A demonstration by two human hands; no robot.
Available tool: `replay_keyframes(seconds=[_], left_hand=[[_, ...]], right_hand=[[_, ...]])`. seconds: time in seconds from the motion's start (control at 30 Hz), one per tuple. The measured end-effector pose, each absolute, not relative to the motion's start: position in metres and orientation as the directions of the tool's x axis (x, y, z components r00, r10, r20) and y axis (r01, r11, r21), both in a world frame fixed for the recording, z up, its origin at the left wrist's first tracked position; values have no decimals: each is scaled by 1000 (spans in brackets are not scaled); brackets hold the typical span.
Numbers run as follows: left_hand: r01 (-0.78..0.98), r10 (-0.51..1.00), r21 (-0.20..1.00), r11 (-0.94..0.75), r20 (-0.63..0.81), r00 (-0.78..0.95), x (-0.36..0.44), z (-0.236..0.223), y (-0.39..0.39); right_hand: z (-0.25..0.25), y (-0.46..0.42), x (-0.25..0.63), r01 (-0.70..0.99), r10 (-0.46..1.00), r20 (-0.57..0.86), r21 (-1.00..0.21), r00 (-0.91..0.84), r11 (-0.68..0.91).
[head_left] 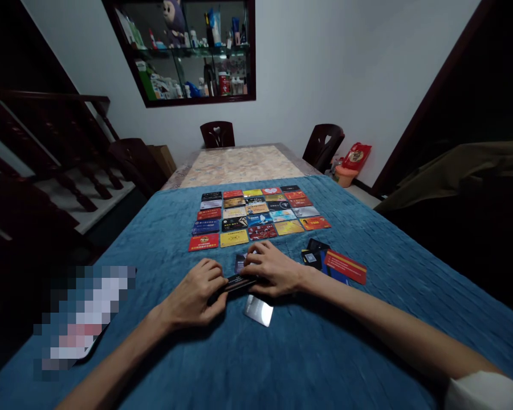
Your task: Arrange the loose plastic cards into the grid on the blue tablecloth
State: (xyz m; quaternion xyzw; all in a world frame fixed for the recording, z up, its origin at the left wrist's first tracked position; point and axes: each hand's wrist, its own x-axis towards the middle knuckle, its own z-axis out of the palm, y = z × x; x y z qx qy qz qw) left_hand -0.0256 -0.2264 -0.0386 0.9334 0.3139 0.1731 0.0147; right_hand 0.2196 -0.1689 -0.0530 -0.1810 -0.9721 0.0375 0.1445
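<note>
Between my hands is a dark card with pale print [238, 283], perhaps a small stack of cards. My left hand [203, 291] pinches its left end, thumb below and fingers above. My right hand [268, 270] closes over its right end with bent fingers. Another dark card [239, 262] lies partly hidden beyond the right fingers. Just below the hands a shiny silver card [259, 311] rests on the cloth. Farther off, colourful plastic cards lie in neat rows, with a yellow card [234, 238] and a red card [203, 242] in the nearest row.
Right of my right hand, a red card with a yellow stripe [346, 266] overlaps blue and black cards. A blue cloth [162, 228] covers the near table. At left lies a blurred-out, flat object [89, 313]. Chairs [324, 147] stand around the table's far part.
</note>
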Motion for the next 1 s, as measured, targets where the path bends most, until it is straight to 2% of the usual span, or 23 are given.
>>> replay_keyframes(seconds=[0.2,0.4,0.73,1.0], left_hand=[[581,609,214,-785,438,661,-33,-42,-219],[631,678,284,-722,472,563,-38,-54,-212],[654,735,354,-669,447,510,-39,-63,-209],[670,734,327,-667,443,515,-40,-69,-207]], right_hand=[[-64,-168,214,411,475,331,-246,-815,878],[-75,-165,212,459,563,404,-331,-721,824],[-81,-167,209,521,559,438,-218,-703,825],[-86,-166,208,558,585,430,-201,-688,805]])
